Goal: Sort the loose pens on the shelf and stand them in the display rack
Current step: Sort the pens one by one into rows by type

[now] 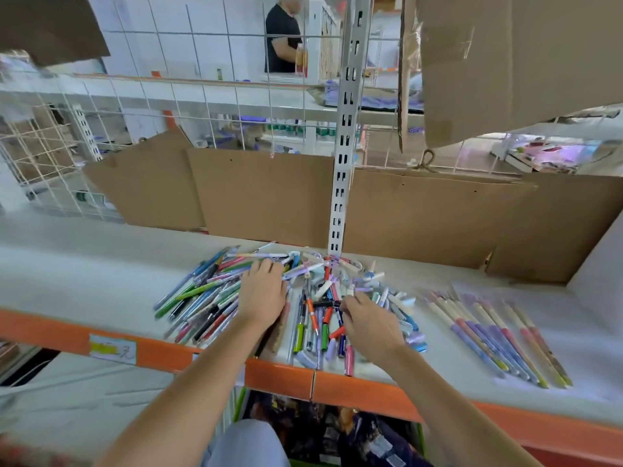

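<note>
A big heap of loose pens (pixel 209 298) in many colours lies on the white shelf (pixel 84 281), spreading from the left to the middle. My left hand (pixel 261 296) lies palm down on the heap with its fingers curled into the pens; what it grips is hidden. My right hand (pixel 369 323) is just right of the middle, and its fingertips pinch the end of a short black pen (pixel 325 303) lying crosswise. A separate row of long pastel pens (pixel 499 335) lies side by side on the right. No display rack is in view.
The shelf has an orange front edge (pixel 161 353). Cardboard sheets (pixel 263 197) line the back, with a slotted metal post (pixel 338 197) in front of them. More cardboard (pixel 505 62) hangs at the upper right. A person (pixel 283 38) stands far behind the wire grid.
</note>
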